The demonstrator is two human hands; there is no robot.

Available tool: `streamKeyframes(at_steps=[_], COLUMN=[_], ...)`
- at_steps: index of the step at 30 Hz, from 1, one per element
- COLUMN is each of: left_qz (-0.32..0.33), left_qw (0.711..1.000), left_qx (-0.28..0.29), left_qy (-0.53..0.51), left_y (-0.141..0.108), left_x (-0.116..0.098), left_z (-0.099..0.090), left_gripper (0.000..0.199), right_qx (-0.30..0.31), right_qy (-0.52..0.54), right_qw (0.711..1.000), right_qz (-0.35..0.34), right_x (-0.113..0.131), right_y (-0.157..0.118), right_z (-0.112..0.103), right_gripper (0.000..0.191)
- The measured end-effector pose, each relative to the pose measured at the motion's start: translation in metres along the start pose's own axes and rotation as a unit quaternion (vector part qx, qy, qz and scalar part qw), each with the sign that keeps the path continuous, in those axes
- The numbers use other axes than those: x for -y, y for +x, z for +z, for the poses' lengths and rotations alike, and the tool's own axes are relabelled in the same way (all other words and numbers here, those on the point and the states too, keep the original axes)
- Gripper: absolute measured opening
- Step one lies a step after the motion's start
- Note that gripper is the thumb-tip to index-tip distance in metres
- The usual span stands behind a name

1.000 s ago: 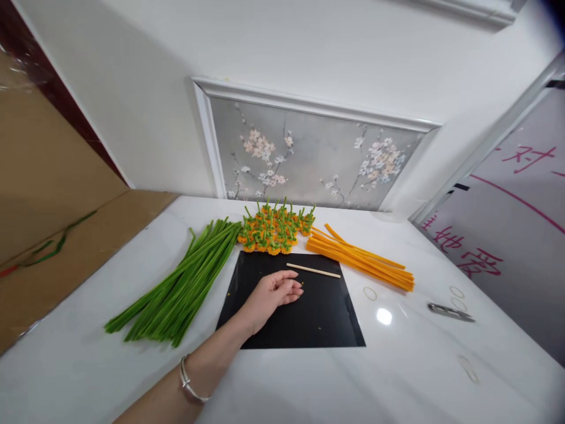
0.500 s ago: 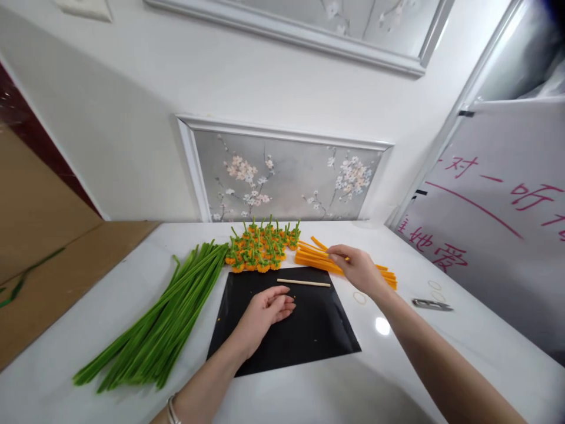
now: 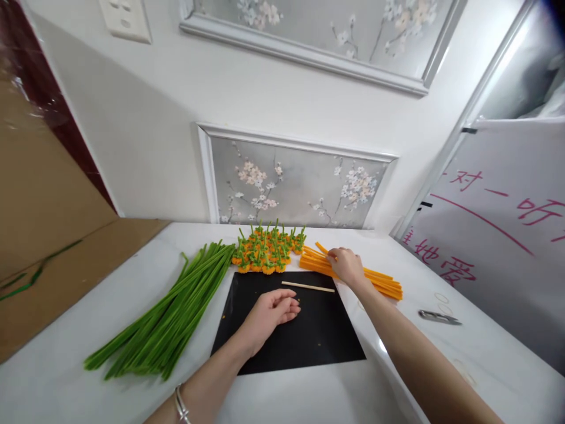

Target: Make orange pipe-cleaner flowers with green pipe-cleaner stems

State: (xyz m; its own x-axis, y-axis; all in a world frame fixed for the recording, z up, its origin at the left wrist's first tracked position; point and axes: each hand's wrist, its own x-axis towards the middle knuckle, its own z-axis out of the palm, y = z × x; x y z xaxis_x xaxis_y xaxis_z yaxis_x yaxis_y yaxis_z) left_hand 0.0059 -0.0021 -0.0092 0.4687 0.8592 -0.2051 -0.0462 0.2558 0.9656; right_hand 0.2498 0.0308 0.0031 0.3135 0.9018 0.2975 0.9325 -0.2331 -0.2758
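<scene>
My right hand reaches over a bundle of orange pipe cleaners, its thumb and fingertips pinched on the upper strands. How many strands it grips is hidden by the fingers. Above a black mat hovers my left hand, fingers loosely bent and nothing in them. A thin pale stick lies across the mat's far part, just beyond the left fingertips. Behind the mat stands a cluster of small orange pipe-cleaner pumpkins with green stems.
Long green pipe cleaners lie in a loose pile on the left of the white table. Thread snips and thin rubber bands are at the right. Cardboard borders the left side, and a wall rises behind the table.
The camera has tilted and shifted slightly. My right hand has moved in lower against the orange pipe cleaners. My left hand stays over the mat in much the same pose.
</scene>
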Motion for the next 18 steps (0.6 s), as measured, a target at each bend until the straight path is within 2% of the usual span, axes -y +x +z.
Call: streamKeyframes(at_steps=[11, 18], left_qz=[0.015, 0.016], left_qw=[1.000, 1.000], left_qx=[0.003, 0.005], left_qy=[-0.005, 0.010], left_y=[0.0016, 0.0011], left_x=[0.0082, 0.0054], left_z=[-0.0004, -0.0001], left_gripper=[0.013, 0.013], right_qx=[0.037, 0.028], right_qy=[-0.059, -0.057], right_qw=[0.997, 0.997], right_qz=[-0.039, -0.035], right_x=[-0.0029, -0.0060], right_y=[0.0022, 0.0008], right_z=[0.0083, 0.0084], right_gripper=[0.020, 0.026])
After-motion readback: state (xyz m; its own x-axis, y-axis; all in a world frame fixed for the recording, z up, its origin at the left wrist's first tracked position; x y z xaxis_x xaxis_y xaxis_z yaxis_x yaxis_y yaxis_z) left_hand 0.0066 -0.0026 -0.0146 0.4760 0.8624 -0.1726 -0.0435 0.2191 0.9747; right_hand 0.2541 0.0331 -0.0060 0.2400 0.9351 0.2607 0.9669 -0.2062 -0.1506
